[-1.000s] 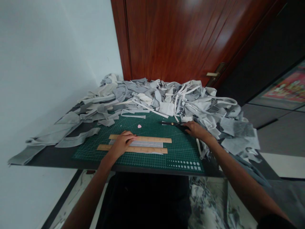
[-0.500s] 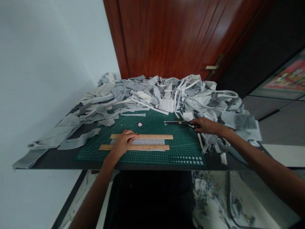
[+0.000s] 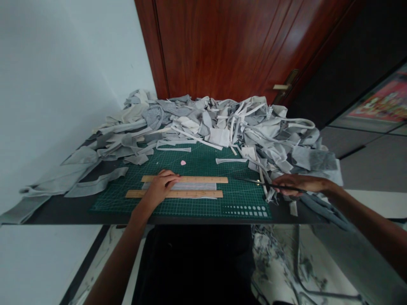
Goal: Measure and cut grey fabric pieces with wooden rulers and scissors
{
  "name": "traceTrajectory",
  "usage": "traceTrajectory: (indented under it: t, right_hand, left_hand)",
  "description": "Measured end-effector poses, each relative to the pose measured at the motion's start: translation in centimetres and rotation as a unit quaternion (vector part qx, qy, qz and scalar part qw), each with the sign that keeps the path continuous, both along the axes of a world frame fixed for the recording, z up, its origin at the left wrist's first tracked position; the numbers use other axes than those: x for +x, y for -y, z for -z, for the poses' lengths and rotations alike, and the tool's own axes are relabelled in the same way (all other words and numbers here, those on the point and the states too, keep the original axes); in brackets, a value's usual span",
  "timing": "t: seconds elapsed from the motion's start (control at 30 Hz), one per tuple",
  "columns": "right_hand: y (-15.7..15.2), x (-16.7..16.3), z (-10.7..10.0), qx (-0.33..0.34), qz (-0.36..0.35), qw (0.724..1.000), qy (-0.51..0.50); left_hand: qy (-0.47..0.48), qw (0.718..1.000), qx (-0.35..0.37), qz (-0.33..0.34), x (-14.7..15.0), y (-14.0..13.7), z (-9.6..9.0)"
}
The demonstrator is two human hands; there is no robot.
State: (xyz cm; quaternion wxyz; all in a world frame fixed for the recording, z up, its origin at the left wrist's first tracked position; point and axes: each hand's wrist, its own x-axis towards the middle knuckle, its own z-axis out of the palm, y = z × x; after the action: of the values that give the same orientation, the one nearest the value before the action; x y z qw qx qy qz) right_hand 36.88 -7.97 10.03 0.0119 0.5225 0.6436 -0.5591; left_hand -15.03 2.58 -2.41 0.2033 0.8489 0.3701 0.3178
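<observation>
Our cloth (image 3: 203,186) lies flat on the near half of the mat (image 3: 190,208), between the far ruler (image 3: 206,179) and the near ruler (image 3: 190,194). The rulers run nearly parallel with the mat's near edge, and a pale sliver shows past the near ruler, so we judge that they lie over the cloth's long sides, perhaps to hold it flat and straight.

Our left hand (image 3: 163,185) reaches across the near ruler and rests on the far ruler, fingers bent and drawn together, probably to stop it slipping; we cannot tell whether the thumb pinches anything. Our right hand (image 3: 294,184), beyond the mat's right edge, is closed around the handles of the scissors (image 3: 262,183), whose blades point in over the mat; blur hides whether they touch it.

Farther back on the mat, we see a pink chalk (image 3: 183,162) and, toward its right edge, a loose strip (image 3: 231,160). Scraps (image 3: 219,136) heap around the mat's far side on the dark tabletop (image 3: 73,210), seemingly pushed back for working room.
</observation>
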Motion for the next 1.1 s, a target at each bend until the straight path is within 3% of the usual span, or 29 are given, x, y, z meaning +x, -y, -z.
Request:
traceTrajectory:
  t: [0.1, 0.33, 0.77, 1.1]
  right_hand:
    - [0.1, -0.4, 0.8, -0.105, 0.005, 0.994, -0.039]
    - [-2.3, -0.8, 4.0, -0.173, -0.018, 0.978, -0.114]
    - [-3.9, -4.1, 6.9, -0.202, 0.001, 0.967, -0.157]
    - [-4.2, -4.1, 6.8, -0.189, -0.017, 0.969, -0.157]
  left_hand:
    - [0.004, 1.0, 0.011, 0.002, 0.0, 0.0, 0.0]
    - [0.007, 1.0, 0.025, 0.01, 0.1, 0.0, 0.0]
    - [0.016, 1.0, 0.009, 0.002, 0.3, 0.3, -0.2]
    - [0.002, 1.0, -0.001, -0.001, 0.3, 0.4, -0.4]
